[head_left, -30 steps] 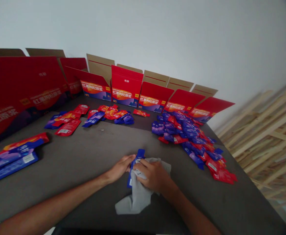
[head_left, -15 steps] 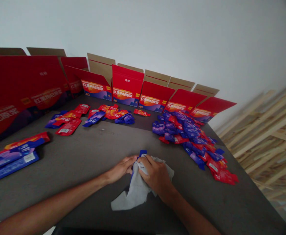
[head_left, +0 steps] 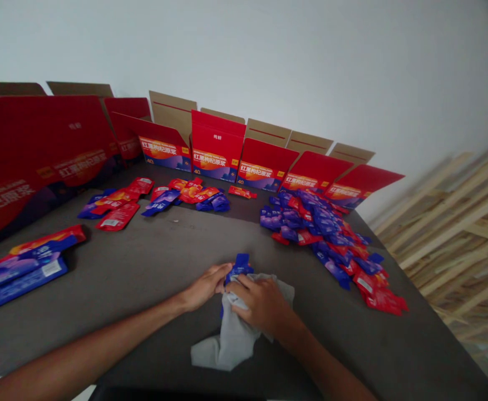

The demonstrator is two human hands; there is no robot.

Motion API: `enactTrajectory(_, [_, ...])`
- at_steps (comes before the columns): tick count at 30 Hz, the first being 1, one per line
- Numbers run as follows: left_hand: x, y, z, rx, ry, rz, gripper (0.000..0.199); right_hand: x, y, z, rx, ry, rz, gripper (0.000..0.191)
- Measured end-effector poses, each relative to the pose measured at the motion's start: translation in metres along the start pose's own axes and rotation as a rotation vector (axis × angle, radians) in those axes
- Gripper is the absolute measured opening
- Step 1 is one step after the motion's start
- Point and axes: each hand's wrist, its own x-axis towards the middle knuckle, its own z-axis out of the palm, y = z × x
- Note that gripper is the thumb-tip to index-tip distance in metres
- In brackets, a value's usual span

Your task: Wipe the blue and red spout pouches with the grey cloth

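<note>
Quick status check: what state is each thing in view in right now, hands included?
Left hand: closed on the blue sachet's edge
Right hand: closed over the grey cloth
Blue sachet: held upright, partly wrapped
Grey cloth: bunched, trailing onto the tabletop
Sachet pile: loose heap
Red cartons: unfolded, standing against the wall

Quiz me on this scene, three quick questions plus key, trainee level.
1. Which lies on the grey cloth: the left hand or the right hand?
2. True or false: the blue sachet shows above the cloth.
3. What stands at the far edge of the table? A: red unfolded cartons. B: wooden crates. C: glass bottles.

Key: 1 right hand; 2 true; 3 A.
</note>
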Motion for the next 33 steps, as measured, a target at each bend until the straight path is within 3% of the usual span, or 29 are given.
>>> enactTrajectory(5, [-0.005, 0.008, 0.004, 0.129, -0.084, -0.009, 0.047, 0.001, 0.009, 0.000, -0.006, 0.222, 0.267, 0.025])
enactTrajectory(8, [-0.008, 0.012, 0.006, 0.184, -0.111, -0.012, 0.049, 0.001, 0.012, -0.002, -0.014, 0.289, 0.334, 0.021])
enactTrajectory(11, [-0.006, 0.010, 0.005, 0.170, -0.080, 0.011, 0.048, 0.001, 0.013, -0.002, 0.000, 0.260, 0.269, 0.023])
enactTrajectory(17, [0.002, 0.003, 0.003, 0.035, 0.095, 0.030, 0.039, -0.001, 0.008, 0.000, -0.009, 0.048, -0.035, 0.028])
enactTrajectory(20, [0.001, 0.010, 0.007, -0.073, 0.141, 0.030, 0.032, -0.004, 0.007, 0.002, -0.018, 0.089, -0.074, 0.029])
enactTrajectory(24, [-0.001, 0.020, 0.008, -0.229, 0.249, 0.037, 0.021, -0.008, 0.009, 0.004, 0.003, 0.252, -0.056, 0.028])
enactTrajectory(27, [-0.002, 0.022, 0.006, -0.410, 0.184, -0.003, 0.016, -0.008, 0.008, 0.005, 0.024, 0.293, -0.020, 0.026])
enactTrajectory(30, [-0.004, 0.024, 0.008, -0.569, 0.078, -0.025, 0.030, -0.006, 0.007, 0.007, 0.039, 0.273, -0.015, 0.027])
enactTrajectory(33, [-0.008, 0.026, 0.013, -0.557, 0.066, -0.023, 0.045, -0.005, 0.005, 0.010, 0.040, 0.223, -0.066, 0.030])
